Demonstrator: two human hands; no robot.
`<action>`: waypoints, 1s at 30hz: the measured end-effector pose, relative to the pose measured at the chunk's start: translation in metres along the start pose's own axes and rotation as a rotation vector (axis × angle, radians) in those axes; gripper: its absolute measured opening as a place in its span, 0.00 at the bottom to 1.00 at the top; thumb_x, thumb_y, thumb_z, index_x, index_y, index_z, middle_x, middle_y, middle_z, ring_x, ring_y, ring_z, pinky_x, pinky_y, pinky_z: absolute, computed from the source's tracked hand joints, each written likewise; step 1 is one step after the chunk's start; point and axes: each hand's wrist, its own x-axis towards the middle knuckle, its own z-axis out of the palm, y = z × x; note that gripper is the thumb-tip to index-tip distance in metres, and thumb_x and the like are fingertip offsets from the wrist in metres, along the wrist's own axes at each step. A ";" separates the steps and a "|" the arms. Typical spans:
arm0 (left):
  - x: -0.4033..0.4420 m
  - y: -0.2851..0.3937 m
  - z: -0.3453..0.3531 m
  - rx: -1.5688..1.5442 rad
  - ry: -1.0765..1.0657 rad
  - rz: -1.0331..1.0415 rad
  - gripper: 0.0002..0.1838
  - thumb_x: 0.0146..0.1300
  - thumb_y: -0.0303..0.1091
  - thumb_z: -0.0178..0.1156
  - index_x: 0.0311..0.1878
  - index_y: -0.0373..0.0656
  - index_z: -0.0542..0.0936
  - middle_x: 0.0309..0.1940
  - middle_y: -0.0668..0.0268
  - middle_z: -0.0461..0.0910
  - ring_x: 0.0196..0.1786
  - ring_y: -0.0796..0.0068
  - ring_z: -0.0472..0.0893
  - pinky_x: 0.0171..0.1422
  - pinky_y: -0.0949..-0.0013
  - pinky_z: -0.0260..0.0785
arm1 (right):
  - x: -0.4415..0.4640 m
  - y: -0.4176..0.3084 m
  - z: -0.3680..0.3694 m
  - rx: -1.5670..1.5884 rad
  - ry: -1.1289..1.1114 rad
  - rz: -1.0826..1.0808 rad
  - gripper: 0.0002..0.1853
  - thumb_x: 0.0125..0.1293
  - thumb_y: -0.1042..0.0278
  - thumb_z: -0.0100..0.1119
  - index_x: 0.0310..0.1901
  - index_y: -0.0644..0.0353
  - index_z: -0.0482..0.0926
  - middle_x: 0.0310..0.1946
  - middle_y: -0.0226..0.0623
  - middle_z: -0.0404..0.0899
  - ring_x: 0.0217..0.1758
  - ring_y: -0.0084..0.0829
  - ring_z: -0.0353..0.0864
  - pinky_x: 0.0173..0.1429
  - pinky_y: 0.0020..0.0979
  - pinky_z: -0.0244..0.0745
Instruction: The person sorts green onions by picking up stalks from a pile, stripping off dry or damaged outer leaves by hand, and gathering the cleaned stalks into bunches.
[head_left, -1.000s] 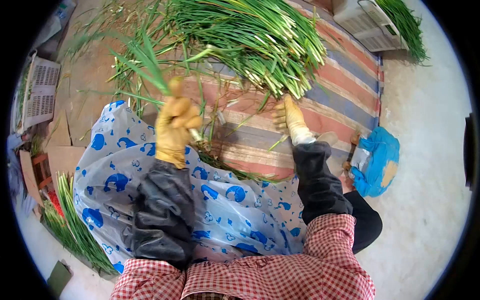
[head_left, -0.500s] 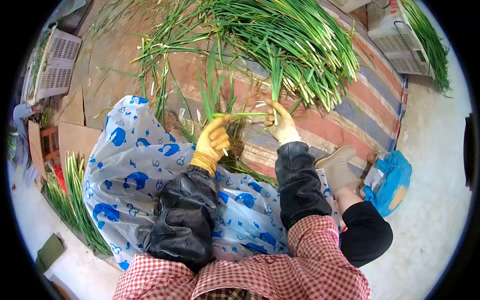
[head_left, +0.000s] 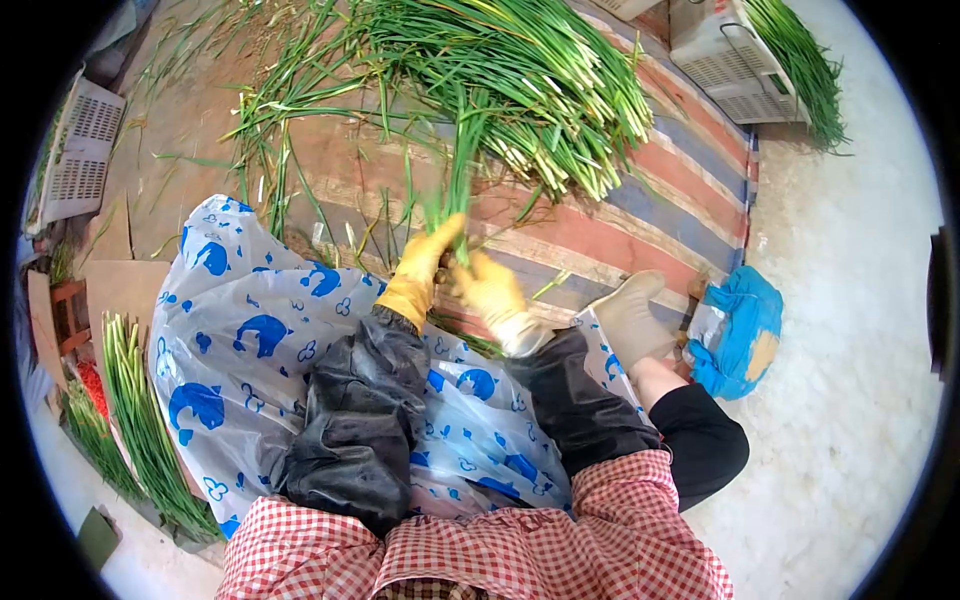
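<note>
Because the right hand was blurred, I could not tell from my end whether its fingers were apart or together; its fingertips were right up against the left hand. The left hand's gloved fingers were curled and clamped on a few green stalks, which rose between the two hands toward the big pile. The lower ends of those stalks were hidden behind the gloves, and some leaf beside the left thumb was only a smear. The top of my view cut off part of the pile, and the dark round edge trimmed the left crate. A small red thing at lower left was too small for me to make out.

The pile lay on a striped sheet, with loose leaves scattered to its left. A plastic cover with blue dolphins draped the person's lap, beside a pale boot. Near the boot I saw a blue bag at the edge of the pale floor. A white crate holding greens stood at upper right, and more long greens lay at lower left.
</note>
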 end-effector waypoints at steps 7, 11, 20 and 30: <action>0.015 0.005 -0.020 -0.154 0.255 0.467 0.08 0.62 0.33 0.54 0.39 0.40 0.75 0.26 0.67 0.78 0.24 0.75 0.75 0.29 0.74 0.67 | -0.034 0.071 -0.027 -0.317 -0.276 -0.332 0.14 0.63 0.57 0.51 0.43 0.59 0.76 0.31 0.46 0.81 0.35 0.42 0.81 0.34 0.39 0.72; -0.006 0.047 -0.016 -0.539 0.544 0.716 0.07 0.63 0.37 0.54 0.39 0.45 0.73 0.26 0.69 0.78 0.20 0.80 0.71 0.24 0.76 0.64 | 0.022 0.091 -0.093 -1.097 0.067 -0.022 0.21 0.59 0.45 0.51 0.40 0.56 0.79 0.34 0.50 0.80 0.39 0.48 0.79 0.44 0.44 0.73; 0.003 -0.026 -0.019 -0.722 -0.127 -0.092 0.13 0.64 0.35 0.55 0.50 0.45 0.75 0.36 0.67 0.82 0.25 0.80 0.75 0.21 0.78 0.65 | 0.126 -0.004 -0.125 -1.026 0.242 0.167 0.23 0.62 0.44 0.46 0.40 0.56 0.81 0.36 0.46 0.82 0.42 0.47 0.80 0.45 0.44 0.73; -0.011 -0.024 0.010 -0.589 -0.227 -0.200 0.18 0.68 0.42 0.46 0.54 0.40 0.69 0.42 0.56 0.80 0.36 0.62 0.80 0.42 0.58 0.77 | -0.034 0.029 -0.029 -0.390 -0.322 -0.221 0.12 0.60 0.57 0.55 0.32 0.57 0.80 0.22 0.33 0.78 0.26 0.33 0.79 0.33 0.34 0.74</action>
